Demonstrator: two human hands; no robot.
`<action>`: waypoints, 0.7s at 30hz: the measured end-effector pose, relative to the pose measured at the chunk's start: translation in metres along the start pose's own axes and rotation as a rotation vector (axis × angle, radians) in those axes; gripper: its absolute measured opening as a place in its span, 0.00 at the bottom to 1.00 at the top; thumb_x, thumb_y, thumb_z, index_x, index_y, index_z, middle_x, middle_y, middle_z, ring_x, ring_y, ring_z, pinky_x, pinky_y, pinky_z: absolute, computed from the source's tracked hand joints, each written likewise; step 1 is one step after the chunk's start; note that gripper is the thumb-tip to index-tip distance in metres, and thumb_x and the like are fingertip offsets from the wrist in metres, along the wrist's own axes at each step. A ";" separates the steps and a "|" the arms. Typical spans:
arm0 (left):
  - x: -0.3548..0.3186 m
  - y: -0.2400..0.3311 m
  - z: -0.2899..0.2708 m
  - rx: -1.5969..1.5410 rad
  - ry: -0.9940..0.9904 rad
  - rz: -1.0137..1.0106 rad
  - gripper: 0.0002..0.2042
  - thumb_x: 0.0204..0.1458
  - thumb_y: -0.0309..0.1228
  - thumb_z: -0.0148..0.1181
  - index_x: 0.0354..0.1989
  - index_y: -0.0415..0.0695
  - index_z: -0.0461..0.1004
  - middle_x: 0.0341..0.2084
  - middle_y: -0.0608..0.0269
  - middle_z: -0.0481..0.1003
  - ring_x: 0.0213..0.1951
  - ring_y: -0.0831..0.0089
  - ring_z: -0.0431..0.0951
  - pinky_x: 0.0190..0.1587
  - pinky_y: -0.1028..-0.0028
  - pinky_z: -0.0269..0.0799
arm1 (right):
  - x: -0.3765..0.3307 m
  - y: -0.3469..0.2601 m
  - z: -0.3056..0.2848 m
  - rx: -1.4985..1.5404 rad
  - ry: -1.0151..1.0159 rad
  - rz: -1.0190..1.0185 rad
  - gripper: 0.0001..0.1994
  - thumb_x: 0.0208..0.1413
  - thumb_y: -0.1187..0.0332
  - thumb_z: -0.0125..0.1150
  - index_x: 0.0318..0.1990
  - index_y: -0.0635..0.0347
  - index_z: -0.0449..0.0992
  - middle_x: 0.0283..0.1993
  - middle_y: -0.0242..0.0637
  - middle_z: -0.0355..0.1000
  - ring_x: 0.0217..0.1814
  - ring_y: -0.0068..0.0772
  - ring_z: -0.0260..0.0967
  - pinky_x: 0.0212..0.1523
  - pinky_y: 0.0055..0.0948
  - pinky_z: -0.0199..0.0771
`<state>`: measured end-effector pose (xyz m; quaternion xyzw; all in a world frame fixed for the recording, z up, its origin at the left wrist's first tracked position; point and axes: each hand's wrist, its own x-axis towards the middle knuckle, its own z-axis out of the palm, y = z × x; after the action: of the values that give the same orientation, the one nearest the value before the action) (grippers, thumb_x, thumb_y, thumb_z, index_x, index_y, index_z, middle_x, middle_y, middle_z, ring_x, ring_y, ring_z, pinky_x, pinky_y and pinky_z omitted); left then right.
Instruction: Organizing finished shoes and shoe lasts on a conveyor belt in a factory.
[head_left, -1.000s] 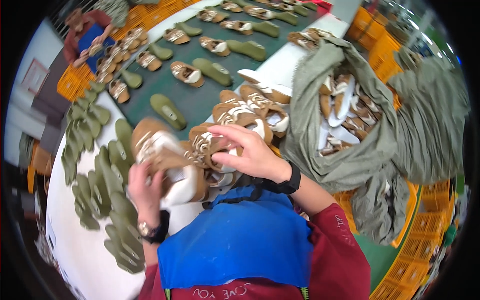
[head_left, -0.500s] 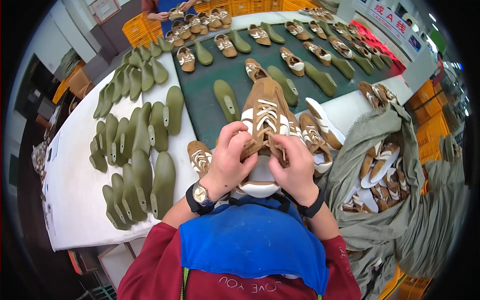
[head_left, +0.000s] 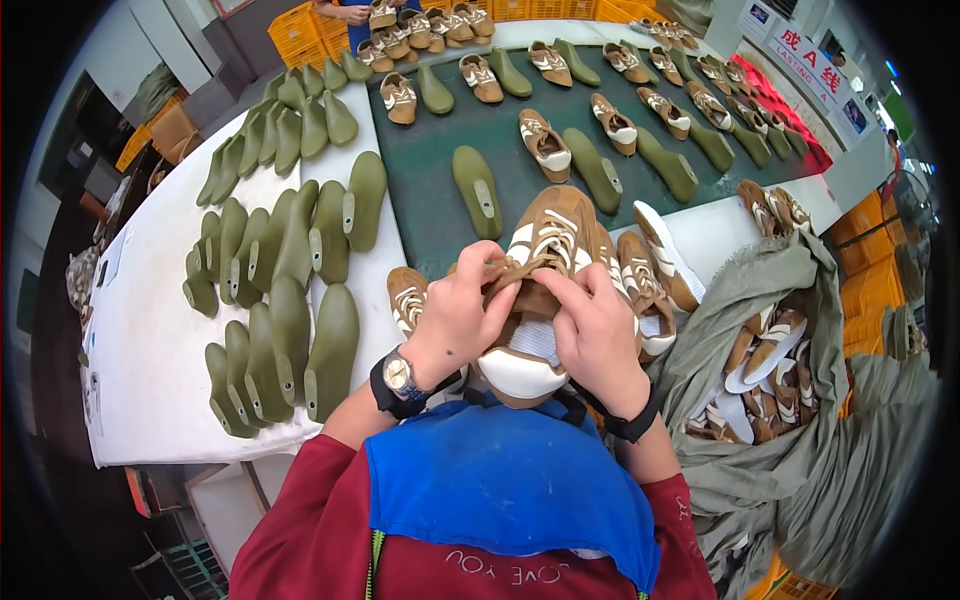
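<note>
In front of my chest is a brown and white sneaker (head_left: 522,376), toe pointing away and its pale lined opening toward me. My left hand (head_left: 450,318) and my right hand (head_left: 597,335) meet over the top of its lacing. Fingers of both hands pinch the shoelace (head_left: 522,268) there; the exact grip is partly hidden by the fingers. Beside my left hand lies another sneaker (head_left: 406,296). More shoes stand just beyond my right hand, among them a laced sneaker (head_left: 645,285) and one on its side showing a white sole (head_left: 668,255).
Green shoe lasts (head_left: 331,350) stand in rows on the white table (head_left: 150,380) at left. The dark green conveyor belt (head_left: 430,215) ahead carries sneakers and lasts. On the right, a grey-green cloth-lined container (head_left: 800,270) holds several shoes. Another person's hand (head_left: 356,14) shows far off near orange crates (head_left: 296,38).
The sneaker's heel now tilts more toward me, showing more of its inside. My hands have drawn closer together over the lacing. The view has shifted slightly.
</note>
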<state>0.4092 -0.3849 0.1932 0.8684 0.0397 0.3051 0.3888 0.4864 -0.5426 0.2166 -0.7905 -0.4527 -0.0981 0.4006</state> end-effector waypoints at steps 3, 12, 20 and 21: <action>-0.004 0.002 -0.001 0.008 0.031 0.096 0.18 0.47 0.23 0.59 0.45 0.39 0.61 0.29 0.50 0.76 0.29 0.56 0.79 0.28 0.68 0.75 | 0.001 -0.005 -0.001 0.029 -0.066 0.044 0.14 0.40 0.79 0.52 0.38 0.54 0.74 0.31 0.41 0.59 0.31 0.43 0.64 0.30 0.38 0.67; -0.004 -0.002 -0.009 -0.141 0.078 0.031 0.15 0.47 0.21 0.57 0.45 0.42 0.68 0.30 0.57 0.73 0.28 0.59 0.76 0.30 0.68 0.72 | -0.011 0.006 -0.003 0.278 -0.153 -0.034 0.12 0.39 0.85 0.49 0.31 0.59 0.73 0.30 0.41 0.60 0.30 0.42 0.64 0.30 0.33 0.65; 0.000 0.012 -0.004 0.108 -0.219 0.233 0.13 0.42 0.16 0.51 0.36 0.43 0.71 0.25 0.56 0.64 0.30 0.57 0.67 0.32 0.65 0.64 | -0.017 0.010 0.011 0.298 0.268 0.049 0.21 0.37 0.86 0.54 0.43 0.60 0.66 0.41 0.38 0.62 0.27 0.22 0.63 0.24 0.20 0.66; -0.002 0.012 -0.006 0.080 -0.255 0.277 0.11 0.42 0.16 0.50 0.34 0.43 0.72 0.25 0.56 0.64 0.30 0.58 0.67 0.31 0.66 0.64 | -0.019 0.018 0.013 0.377 0.358 0.078 0.22 0.37 0.87 0.53 0.43 0.60 0.65 0.43 0.38 0.60 0.28 0.21 0.62 0.23 0.18 0.65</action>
<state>0.4019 -0.3897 0.2040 0.9120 -0.1177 0.2416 0.3098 0.4870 -0.5498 0.1887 -0.6888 -0.3539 -0.1347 0.6182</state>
